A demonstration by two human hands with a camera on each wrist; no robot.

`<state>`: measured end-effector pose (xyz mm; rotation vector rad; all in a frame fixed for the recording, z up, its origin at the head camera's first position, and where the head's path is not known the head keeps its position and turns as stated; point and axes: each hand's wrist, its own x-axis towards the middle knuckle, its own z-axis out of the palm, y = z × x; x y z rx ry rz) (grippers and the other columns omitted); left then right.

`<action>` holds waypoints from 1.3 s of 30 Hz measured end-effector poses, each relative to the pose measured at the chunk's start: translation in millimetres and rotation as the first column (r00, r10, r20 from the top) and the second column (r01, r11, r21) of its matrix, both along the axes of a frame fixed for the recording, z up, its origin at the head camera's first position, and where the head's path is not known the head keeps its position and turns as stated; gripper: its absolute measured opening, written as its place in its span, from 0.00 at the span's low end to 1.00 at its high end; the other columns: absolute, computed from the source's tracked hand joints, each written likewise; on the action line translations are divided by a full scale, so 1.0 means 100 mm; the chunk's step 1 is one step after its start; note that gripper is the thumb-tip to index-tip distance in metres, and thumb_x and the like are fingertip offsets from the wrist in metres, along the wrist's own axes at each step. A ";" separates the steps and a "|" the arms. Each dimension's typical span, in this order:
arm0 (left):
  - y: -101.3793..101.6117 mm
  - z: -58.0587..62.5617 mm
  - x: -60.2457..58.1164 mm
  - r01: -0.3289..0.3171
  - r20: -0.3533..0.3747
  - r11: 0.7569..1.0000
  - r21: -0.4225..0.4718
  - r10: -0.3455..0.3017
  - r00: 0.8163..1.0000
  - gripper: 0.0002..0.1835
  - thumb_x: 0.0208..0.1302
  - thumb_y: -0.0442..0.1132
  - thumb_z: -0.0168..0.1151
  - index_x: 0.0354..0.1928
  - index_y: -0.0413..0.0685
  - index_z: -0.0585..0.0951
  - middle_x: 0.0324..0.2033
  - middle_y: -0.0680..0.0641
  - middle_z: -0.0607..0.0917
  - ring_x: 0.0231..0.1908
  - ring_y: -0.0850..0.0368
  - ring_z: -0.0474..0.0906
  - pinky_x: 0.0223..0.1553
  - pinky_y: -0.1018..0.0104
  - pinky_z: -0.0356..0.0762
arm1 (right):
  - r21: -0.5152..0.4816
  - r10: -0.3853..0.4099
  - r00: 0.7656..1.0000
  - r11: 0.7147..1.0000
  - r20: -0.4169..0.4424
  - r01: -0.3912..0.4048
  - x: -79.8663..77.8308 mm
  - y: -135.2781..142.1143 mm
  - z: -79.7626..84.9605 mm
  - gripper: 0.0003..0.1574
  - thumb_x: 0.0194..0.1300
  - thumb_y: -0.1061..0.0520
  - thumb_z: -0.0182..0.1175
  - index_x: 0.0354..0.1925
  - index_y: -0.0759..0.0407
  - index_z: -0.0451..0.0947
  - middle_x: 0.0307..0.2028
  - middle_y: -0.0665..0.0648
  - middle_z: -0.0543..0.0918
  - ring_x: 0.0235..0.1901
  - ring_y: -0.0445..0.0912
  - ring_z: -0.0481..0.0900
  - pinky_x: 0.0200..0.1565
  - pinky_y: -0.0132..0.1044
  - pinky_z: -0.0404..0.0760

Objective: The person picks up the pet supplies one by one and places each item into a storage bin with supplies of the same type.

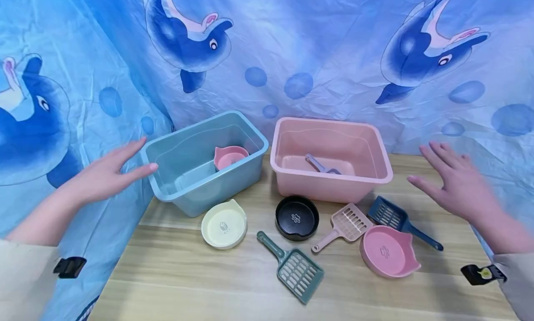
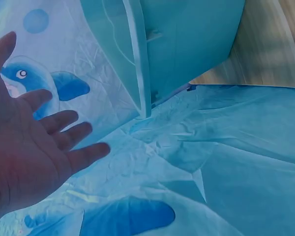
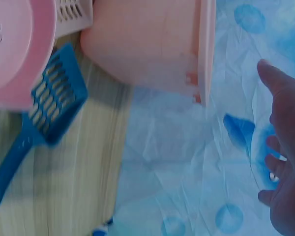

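Observation:
My left hand hovers with spread fingers beside the left end of a blue bin, holding nothing. Inside that bin sits a pink cat-eared bowl. To the right of a pink bin my right hand is raised in the air, its fingers extended and nothing in it. A small purple-grey scoop lies in the pink bin. Nearest below the right hand are a dark blue slotted litter scoop and a larger pink cat-eared bowl, which overlaps the scoop.
On the wooden table stand a cream cat-eared bowl and a black bowl. A green slotted scoop lies in front of them, and a pale pink scoop beside the pink bowl. A dolphin-printed cloth hangs behind.

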<state>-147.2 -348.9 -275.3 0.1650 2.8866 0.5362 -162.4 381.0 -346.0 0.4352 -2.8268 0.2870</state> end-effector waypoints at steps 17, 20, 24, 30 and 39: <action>-0.03 -0.15 0.33 -0.090 0.129 0.980 0.177 0.068 0.989 0.47 0.82 0.62 0.52 0.87 0.50 0.43 0.79 0.22 0.56 0.73 0.17 0.60 0.62 0.18 0.69 | -0.066 0.205 0.978 0.976 -0.043 -0.208 -0.19 -0.37 -0.31 0.50 0.71 0.44 0.71 0.82 0.53 0.63 0.79 0.71 0.65 0.79 0.69 0.60 0.84 0.56 0.48; -0.14 -0.26 0.35 -0.164 0.181 0.946 0.279 0.116 0.977 0.46 0.84 0.61 0.49 0.87 0.43 0.44 0.78 0.21 0.56 0.72 0.19 0.64 0.62 0.32 0.80 | -0.073 0.205 0.977 0.975 -0.050 -0.209 -0.20 -0.40 -0.34 0.50 0.71 0.44 0.72 0.82 0.52 0.64 0.78 0.71 0.66 0.79 0.69 0.60 0.82 0.60 0.52; -0.30 -0.43 0.36 -0.271 0.255 0.871 0.410 0.177 0.951 0.45 0.85 0.60 0.46 0.84 0.33 0.48 0.77 0.20 0.60 0.63 0.45 0.82 0.52 0.55 0.90 | -0.084 0.209 0.976 0.973 -0.066 -0.214 -0.22 -0.44 -0.40 0.48 0.69 0.45 0.73 0.80 0.55 0.68 0.77 0.69 0.69 0.79 0.67 0.61 0.79 0.64 0.58; -0.52 -0.70 0.34 -0.392 0.428 0.729 0.561 0.150 0.891 0.42 0.88 0.57 0.38 0.81 0.25 0.47 0.71 0.26 0.73 0.51 0.67 0.85 0.55 0.51 0.89 | -0.095 0.247 0.963 0.962 -0.107 -0.257 -0.24 -0.45 -0.51 0.46 0.68 0.45 0.74 0.77 0.56 0.71 0.75 0.67 0.72 0.77 0.67 0.64 0.79 0.63 0.60; -0.56 -1.13 0.41 -0.542 0.630 0.583 0.605 0.067 0.774 0.38 0.87 0.50 0.45 0.80 0.25 0.50 0.61 0.43 0.85 0.57 0.53 0.86 0.62 0.44 0.84 | -0.096 0.329 0.922 0.930 -0.203 -0.353 -0.33 -0.45 -0.68 0.43 0.74 0.36 0.66 0.75 0.58 0.74 0.71 0.71 0.76 0.75 0.68 0.68 0.83 0.51 0.53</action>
